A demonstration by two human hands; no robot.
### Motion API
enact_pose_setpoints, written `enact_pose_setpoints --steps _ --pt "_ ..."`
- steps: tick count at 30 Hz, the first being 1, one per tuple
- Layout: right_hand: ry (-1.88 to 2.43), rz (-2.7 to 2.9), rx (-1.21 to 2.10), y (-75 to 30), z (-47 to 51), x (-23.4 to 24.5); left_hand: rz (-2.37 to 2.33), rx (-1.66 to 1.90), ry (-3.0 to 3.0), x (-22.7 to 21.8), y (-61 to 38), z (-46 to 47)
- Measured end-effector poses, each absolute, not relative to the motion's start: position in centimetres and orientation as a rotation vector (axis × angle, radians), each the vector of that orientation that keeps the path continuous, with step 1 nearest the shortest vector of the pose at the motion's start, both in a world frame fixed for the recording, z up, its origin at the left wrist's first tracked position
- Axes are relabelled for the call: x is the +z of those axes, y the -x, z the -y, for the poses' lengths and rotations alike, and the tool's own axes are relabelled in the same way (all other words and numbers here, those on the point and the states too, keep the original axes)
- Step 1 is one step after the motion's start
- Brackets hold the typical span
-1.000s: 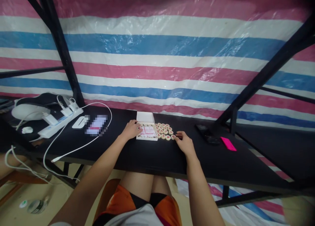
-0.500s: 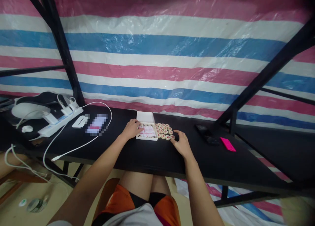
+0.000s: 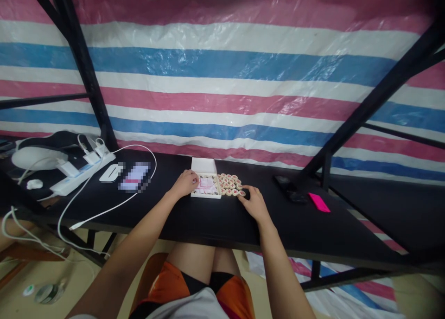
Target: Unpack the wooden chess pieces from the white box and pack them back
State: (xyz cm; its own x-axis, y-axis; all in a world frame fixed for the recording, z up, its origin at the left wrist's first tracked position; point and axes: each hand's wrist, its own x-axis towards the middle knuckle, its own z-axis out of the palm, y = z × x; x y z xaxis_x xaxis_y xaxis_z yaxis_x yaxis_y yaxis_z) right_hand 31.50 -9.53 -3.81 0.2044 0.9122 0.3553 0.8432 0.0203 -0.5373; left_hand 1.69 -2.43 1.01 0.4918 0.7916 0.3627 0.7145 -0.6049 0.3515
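Note:
A small white box (image 3: 206, 165) stands with its lid raised, round wooden Chinese chess pieces inside and a folded pink-and-white sheet (image 3: 206, 183) lying over them. My left hand (image 3: 186, 183) is closed at the box's left wall, its fingers curled and thumb by the rim. Right of the box, several more chess pieces (image 3: 229, 185) with red markings lie flat in rows against its side. At their right end is my right hand (image 3: 253, 200), thumb and fingers apart around the outermost pieces, fingertips at their edge.
A white power strip (image 3: 81, 175) with chargers and cables sits on the left of the black table (image 3: 208, 219), near a blurred phone (image 3: 135, 176). On the right lie a dark phone-like object (image 3: 290, 189) and a bright pink packet (image 3: 319, 202). Black metal posts flank the table.
My left thumb has drawn back from over the sheet to the box's left edge. The right hand stays by the pieces. The whole view has shifted slightly.

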Motion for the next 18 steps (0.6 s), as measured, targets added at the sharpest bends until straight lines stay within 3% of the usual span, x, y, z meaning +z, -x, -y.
enact_pose_setpoints --steps 11,18 --pt "1.799 1.613 0.157 -31.63 9.49 -3.87 -1.570 0.571 -2.620 0.72 -2.00 2.67" --pt "1.806 1.587 0.181 -31.84 9.38 -4.04 -1.455 0.748 -2.527 0.94 -1.94 2.38"
